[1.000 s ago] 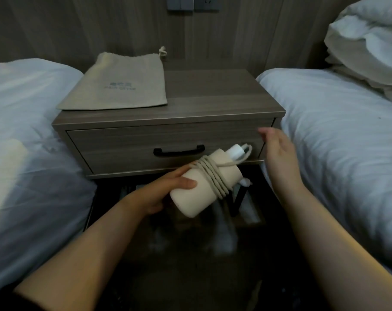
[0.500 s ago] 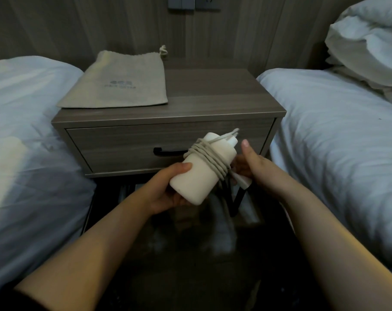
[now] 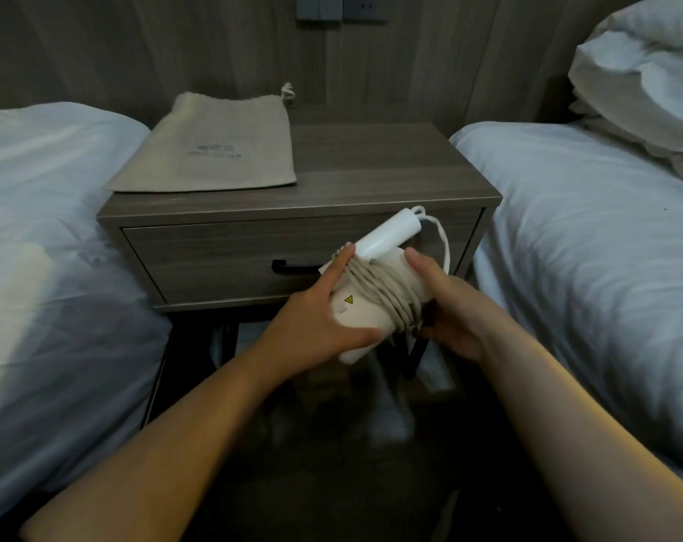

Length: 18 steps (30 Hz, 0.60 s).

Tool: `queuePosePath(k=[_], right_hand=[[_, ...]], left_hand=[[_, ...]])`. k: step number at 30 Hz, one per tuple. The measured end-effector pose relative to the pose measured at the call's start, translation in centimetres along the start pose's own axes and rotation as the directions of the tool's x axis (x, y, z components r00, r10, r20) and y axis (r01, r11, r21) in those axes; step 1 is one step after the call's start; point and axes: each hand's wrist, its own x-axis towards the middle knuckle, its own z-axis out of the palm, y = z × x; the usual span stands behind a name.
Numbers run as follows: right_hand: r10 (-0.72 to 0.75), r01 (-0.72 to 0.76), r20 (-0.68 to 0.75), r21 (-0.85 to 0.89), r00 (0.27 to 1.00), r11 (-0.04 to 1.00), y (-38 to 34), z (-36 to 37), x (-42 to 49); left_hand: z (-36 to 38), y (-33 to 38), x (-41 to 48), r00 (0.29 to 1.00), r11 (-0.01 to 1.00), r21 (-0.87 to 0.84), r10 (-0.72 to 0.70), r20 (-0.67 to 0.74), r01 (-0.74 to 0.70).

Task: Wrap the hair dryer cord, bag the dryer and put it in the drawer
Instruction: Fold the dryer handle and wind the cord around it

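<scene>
While both hands clamp on it, the hair dryer [image 3: 365, 320] hangs in mid-air, just in front of the drawer [image 3: 214, 260] and below the nightstand [image 3: 390, 170] top.

- Left hand [image 3: 316, 326]: grips the dryer's barrel from the left. Index finger stretched up along the body, tip touching the coils. Thumb hooked under the lower end.
- Right hand [image 3: 453, 311]: grips the opposite side. Thumb pressed on the upper face of the barrel, other fingers curled underneath and mostly hidden. Cannot tell whether they also pinch the cord's end.
- The 2 hands sit close together, with only the dryer between them.
- Cord [image 3: 379, 295]: wound in several turns around the middle of the barrel. 1 loose loop runs from the tip of the white folded handle [image 3: 388, 236] and curves down behind the right thumb.
- Small yellow warning triangle [image 3: 348, 300] on the barrel, beside the coils.
- Bag [image 3: 210, 150]: beige drawstring pouch, lying flat on the left rear part of the nightstand top, well apart from the dryer. Knotted string end at its far right corner.
- Drawer: shut, with a dark bar pull [image 3: 293, 267] partly hidden behind the left fingers.
- Surroundings: 1 white-sheeted bed on the left [image 3: 38, 228], 1 on the right [image 3: 586, 236], with the nightstand between them. Pillows [image 3: 644, 72] stacked at far right. Wall plates [image 3: 339, 7] above on wood panelling. Room dim.
</scene>
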Motion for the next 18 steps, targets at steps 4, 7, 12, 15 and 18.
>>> queuePosePath(k=[4,7,12,15,18], right_hand=[[-0.06,0.057,-0.086,-0.036,0.994,0.998,-0.3,0.0,-0.3],[-0.091,0.086,-0.067,-0.082,0.994,0.993,-1.1,-0.2,-1.2],[-0.158,0.156,-0.013,-0.098,0.987,0.983,-2.7,-0.3,-3.2],[-0.18,0.175,-0.024,-0.137,0.983,0.975,-3.4,0.5,-4.4],[-0.186,0.178,-0.037,-0.169,0.982,0.969,-4.0,1.0,-5.8]], left_hand=[[0.1,0.7,-0.1,0.999,0.995,0.089,0.051,0.006,-0.052],[-0.5,1.6,-0.1,0.995,0.989,0.108,0.103,0.021,-0.104],[-1.3,3.1,-1.2,0.986,0.971,0.176,0.165,-0.007,-0.161],[-1.7,3.9,-1.9,0.989,0.984,0.103,0.146,-0.013,-0.144],[-2.2,4.9,-2.8,0.993,0.993,0.039,0.112,0.038,-0.114]])
